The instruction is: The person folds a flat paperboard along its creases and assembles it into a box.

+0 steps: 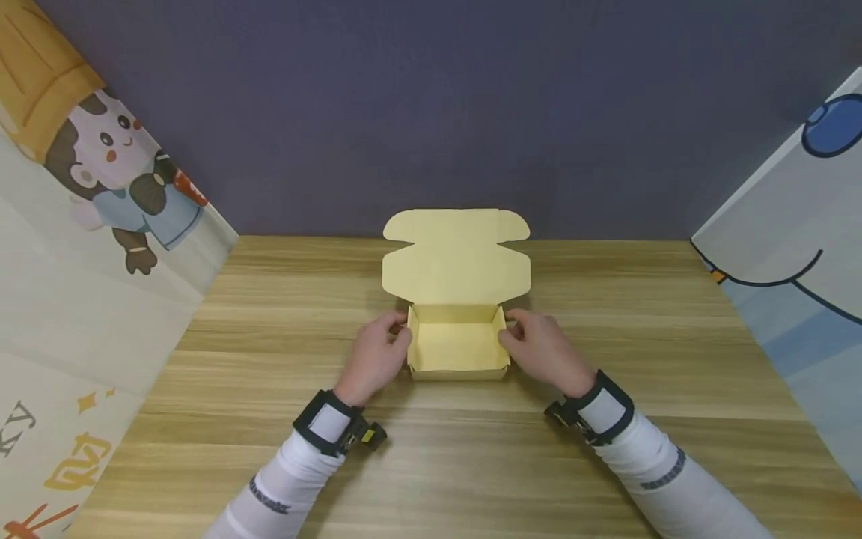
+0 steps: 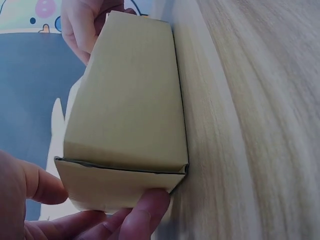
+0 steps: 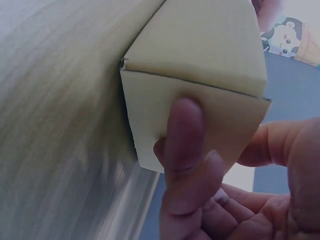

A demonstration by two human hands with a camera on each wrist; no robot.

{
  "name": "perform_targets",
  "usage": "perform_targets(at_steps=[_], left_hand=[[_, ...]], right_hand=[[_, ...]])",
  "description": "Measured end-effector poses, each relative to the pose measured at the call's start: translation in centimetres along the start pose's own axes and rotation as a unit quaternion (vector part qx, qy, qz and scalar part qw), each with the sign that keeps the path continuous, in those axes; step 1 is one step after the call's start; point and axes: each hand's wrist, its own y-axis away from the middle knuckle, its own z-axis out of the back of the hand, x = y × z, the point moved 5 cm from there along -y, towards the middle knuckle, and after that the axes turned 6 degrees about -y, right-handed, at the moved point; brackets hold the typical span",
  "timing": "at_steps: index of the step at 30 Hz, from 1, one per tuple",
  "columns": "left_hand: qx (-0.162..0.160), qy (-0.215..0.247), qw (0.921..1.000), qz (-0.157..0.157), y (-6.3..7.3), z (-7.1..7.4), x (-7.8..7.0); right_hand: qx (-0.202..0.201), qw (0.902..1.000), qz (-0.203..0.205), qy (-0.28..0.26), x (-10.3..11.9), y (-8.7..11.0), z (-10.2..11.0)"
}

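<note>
A small pale-yellow cardboard box sits on the table with its lid raised at the back and the lid's side flaps spread out. Its inside is bare. My left hand grips the left side wall, thumb at the top rim and fingers against the outer face, as the left wrist view shows. On the opposite side, my right hand pinches the right wall; its thumb tip reaches over the rim. In the right wrist view, fingers press flat on that end panel.
The wood-grain table ends at a dark blue wall just behind the lid. Cartoon-printed panels stand along the left and right sides. Both wrists wear black straps with cameras.
</note>
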Motion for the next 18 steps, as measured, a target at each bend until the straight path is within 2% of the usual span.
perform_targets(at_steps=[7,12,14,18], left_hand=[[0.03,0.054,0.9978,0.026,-0.5,0.1,0.7],[0.012,0.096,0.9943,0.045,-2.1,1.2,1.4],[0.003,0.13,0.99,0.054,-3.0,1.8,1.4],[0.002,0.224,0.9716,0.075,-4.9,2.6,1.1]], right_hand=[[0.009,0.9999,-0.005,-0.01,0.0,0.0,-0.1],[0.006,0.9999,-0.001,-0.009,0.0,0.0,0.0],[0.007,0.9999,-0.001,-0.01,0.0,0.0,0.0],[0.008,0.9999,-0.003,-0.01,0.0,0.0,0.0]])
